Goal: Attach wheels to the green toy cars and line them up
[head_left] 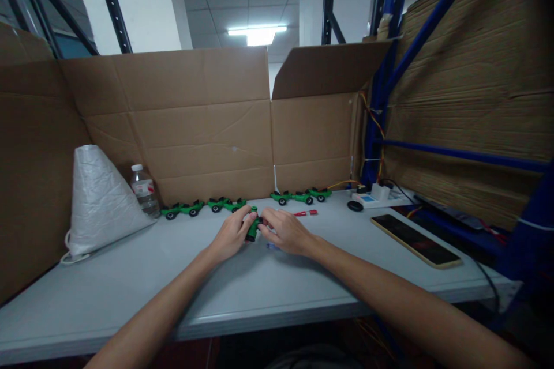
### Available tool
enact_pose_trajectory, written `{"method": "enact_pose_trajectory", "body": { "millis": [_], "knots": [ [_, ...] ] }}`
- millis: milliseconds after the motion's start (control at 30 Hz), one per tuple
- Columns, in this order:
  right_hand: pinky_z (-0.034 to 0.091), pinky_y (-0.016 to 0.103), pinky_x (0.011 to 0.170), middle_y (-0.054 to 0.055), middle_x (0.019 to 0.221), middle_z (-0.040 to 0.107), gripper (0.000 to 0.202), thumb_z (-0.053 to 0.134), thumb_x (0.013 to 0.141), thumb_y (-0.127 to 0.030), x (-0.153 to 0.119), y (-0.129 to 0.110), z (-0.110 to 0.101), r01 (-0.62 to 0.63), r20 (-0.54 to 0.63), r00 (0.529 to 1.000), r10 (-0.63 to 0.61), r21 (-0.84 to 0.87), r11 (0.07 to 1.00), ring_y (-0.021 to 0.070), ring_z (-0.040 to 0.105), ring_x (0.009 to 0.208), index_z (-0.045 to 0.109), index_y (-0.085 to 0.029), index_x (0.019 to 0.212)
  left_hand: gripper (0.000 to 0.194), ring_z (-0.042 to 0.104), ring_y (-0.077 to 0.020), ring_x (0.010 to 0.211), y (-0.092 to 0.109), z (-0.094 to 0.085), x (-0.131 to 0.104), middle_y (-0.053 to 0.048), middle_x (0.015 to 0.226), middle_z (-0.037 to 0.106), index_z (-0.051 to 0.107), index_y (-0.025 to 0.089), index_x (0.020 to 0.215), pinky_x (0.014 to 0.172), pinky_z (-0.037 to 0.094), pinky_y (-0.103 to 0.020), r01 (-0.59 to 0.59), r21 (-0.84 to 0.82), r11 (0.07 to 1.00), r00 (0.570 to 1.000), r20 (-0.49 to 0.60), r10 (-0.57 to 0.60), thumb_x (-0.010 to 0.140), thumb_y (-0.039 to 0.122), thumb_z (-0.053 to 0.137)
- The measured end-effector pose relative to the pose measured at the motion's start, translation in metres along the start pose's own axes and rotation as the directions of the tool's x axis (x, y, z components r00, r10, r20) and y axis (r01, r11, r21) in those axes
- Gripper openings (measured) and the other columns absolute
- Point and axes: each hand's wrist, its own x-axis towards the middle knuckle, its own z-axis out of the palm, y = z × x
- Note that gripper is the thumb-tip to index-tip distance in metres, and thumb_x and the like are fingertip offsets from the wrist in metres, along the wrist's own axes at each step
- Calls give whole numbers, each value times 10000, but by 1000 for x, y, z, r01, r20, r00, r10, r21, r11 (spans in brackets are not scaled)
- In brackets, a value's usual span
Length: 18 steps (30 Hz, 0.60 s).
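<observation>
Between my two hands, just above the middle of the table, is a green toy car (252,232) with black parts. My left hand (234,232) is closed on its left side, thumb and fingers against it. From the right, my right hand (283,229) pinches at the car's black part, perhaps a wheel; the fingertips partly hide it. Just behind my right hand lies a red screwdriver (306,213). A small bluish item (272,247), too small to name, rests on the table below my right hand.
Several green toy cars (184,209) line the back of the white table (142,294) against a cardboard wall (203,144). At left stand a silver bag (101,202) and a water bottle (145,191). A phone (415,239), power strip (383,199) and round black piece (355,206) lie right.
</observation>
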Motion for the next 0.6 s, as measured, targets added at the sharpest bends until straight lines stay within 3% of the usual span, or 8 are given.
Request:
{"method": "enact_pose_trajectory", "body": {
  "millis": [133, 233, 600],
  "knots": [
    [432, 318, 770, 39, 936, 640, 75, 512, 1045, -277, 1, -1, -3, -1, 9, 1000, 1, 55, 999, 197, 596, 829, 487, -219, 1004, 492, 637, -153, 590, 2, 2, 1, -2, 814, 634, 556, 206, 981, 508, 487, -250, 158, -295, 942, 986, 105, -133, 997, 686, 452],
    [437, 317, 778, 47, 951, 637, 76, 495, 1053, -275, 2, -1, -5, 10, -7, 1000, -9, 66, 998, 198, 594, 846, 489, -218, 1003, 534, 673, -164, 568, -1, 2, 4, -26, 859, 681, 559, 197, 1013, 457, 504, -251, 218, -411, 885, 973, 161, -165, 955, 726, 506],
    [423, 319, 760, 49, 930, 650, 125, 536, 1053, -308, 4, 2, -4, 101, -14, 995, -101, -16, 995, 203, 600, 835, 546, -198, 995, 607, 622, -134, 465, 4, -9, 7, -33, 741, 695, 688, 136, 1004, 351, 395, -199, 266, -391, 881, 960, 193, -205, 939, 723, 547]
  ]
}}
